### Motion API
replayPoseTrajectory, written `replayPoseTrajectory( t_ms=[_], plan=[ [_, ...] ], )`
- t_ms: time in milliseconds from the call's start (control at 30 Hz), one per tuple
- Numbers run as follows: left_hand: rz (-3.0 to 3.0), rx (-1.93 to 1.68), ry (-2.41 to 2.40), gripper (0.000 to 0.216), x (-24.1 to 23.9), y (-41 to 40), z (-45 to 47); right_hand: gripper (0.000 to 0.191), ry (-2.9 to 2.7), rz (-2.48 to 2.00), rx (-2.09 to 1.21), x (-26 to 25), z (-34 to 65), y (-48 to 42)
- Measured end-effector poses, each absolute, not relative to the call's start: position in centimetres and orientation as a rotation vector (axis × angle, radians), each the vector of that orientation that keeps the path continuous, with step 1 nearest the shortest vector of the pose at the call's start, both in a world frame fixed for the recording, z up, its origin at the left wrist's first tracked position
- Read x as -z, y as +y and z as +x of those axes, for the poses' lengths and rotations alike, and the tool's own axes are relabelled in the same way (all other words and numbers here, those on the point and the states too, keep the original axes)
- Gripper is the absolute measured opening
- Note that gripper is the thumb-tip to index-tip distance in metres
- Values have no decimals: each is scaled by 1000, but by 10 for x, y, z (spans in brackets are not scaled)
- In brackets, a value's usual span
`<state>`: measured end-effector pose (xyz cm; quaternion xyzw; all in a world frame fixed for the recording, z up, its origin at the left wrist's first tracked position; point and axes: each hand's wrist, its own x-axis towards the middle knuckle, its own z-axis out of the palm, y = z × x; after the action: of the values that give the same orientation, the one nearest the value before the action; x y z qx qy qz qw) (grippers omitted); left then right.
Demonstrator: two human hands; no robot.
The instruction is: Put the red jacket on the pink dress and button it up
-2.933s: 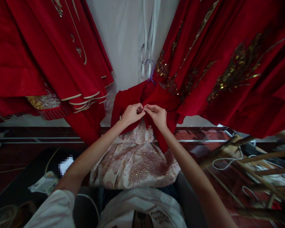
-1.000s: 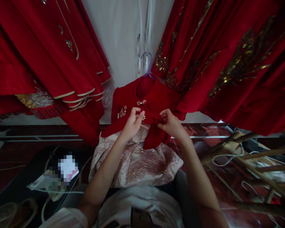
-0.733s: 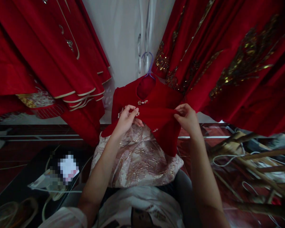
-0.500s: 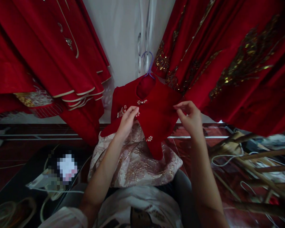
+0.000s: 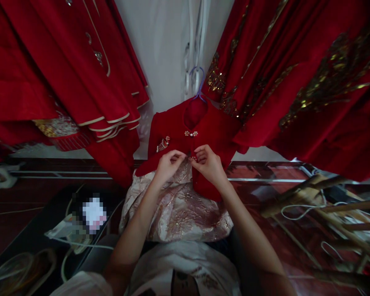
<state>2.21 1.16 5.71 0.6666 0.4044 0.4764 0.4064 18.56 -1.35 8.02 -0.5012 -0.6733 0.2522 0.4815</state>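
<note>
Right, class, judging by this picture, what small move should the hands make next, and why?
Probably ease the left hand toward the right hand: their fingertips are at the front of the red jacket, a small gap between them, below a beaded clasp that looks joined.

1. Place: clothing workshop or shop; which, cannot tell.
2. Trimmed red garments [image 5: 58, 70], hanging, upper left.
3. Sequinned garments [image 5: 286, 86], hanging, upper right.
4. Red jacket [image 5: 211, 129] on hanger [image 5: 200, 93], centre.

Below the fingers [image 5: 176, 154], a whitish T-shirt [image 5: 160, 263] carries a dark print [image 5: 185, 283] and blurred lettering [image 5: 205, 280]; its left sleeve [image 5: 83, 283] is short.
</note>
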Motion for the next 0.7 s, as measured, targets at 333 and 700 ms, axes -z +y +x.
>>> replayPoseTrajectory(
  t_ms=[333,700],
  plan=[
    [1630,-1626,1389,23,-1,112,-9,34,-1582,-1113,-648,-89,199,-10],
    [1483,-1594,1288,23,-8,129,-13,21,-1685,-954,-787,-89,176,15]
  ],
)
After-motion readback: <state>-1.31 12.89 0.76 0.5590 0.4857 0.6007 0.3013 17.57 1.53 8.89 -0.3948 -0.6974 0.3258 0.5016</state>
